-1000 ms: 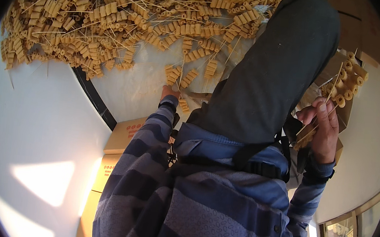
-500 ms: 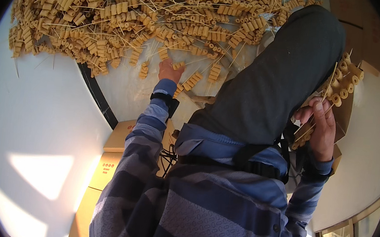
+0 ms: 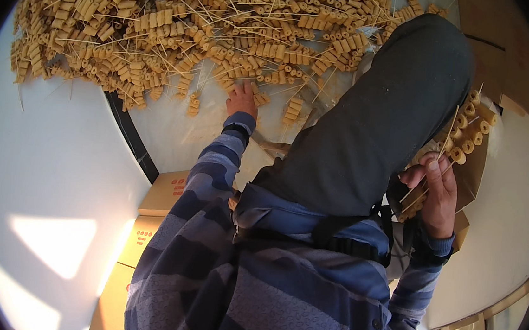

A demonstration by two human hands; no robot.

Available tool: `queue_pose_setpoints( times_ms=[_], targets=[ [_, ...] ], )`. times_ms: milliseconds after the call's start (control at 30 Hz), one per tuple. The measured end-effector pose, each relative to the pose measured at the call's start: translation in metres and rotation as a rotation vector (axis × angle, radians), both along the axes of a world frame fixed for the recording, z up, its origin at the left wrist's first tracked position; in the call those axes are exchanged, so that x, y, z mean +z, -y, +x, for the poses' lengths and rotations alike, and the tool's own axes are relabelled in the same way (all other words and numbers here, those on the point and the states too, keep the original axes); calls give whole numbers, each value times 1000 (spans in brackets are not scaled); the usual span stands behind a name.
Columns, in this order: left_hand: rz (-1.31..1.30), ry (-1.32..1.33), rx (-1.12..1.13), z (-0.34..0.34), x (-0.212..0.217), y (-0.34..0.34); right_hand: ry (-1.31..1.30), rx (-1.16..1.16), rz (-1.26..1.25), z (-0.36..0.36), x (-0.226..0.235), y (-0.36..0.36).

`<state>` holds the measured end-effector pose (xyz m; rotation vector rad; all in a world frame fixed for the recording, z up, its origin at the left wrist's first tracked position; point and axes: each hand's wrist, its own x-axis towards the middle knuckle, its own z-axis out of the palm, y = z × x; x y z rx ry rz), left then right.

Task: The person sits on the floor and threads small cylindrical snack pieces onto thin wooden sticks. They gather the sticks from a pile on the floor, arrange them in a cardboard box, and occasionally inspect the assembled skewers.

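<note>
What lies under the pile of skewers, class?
Under the skewers a pale round tabletop with a dark rim shows, with clear plastic sheeting at the right. The surface beneath the dense heap itself is covered.

Bare sheet (image 3: 178, 134) beside the left hand (image 3: 243, 99) lies open; skewer heap (image 3: 182, 23) crowds beyond

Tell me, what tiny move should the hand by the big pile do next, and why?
Probably close the fingers on one skewer. The left hand lies flat at the near edge of the pile of skewers, touching loose ones but gripping none that I can see. The right hand already holds a bunch of skewers, so one more would likely join it.
</note>
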<state>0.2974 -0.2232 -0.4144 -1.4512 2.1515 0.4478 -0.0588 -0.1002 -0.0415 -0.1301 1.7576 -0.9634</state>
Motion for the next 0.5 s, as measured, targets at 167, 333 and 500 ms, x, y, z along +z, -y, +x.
queue_pose_setpoints(
  times_ms=[167,333,500],
  targets=[
    [216,-319,308,-58,14,31,9,49,-43,-3,-11,0],
    [130,-747,329,-73,28,18,-18,5,-46,0,-10,0],
    [-84,-367,626,67,42,42,-78,-14,-74,3,-8,3]
  ],
)
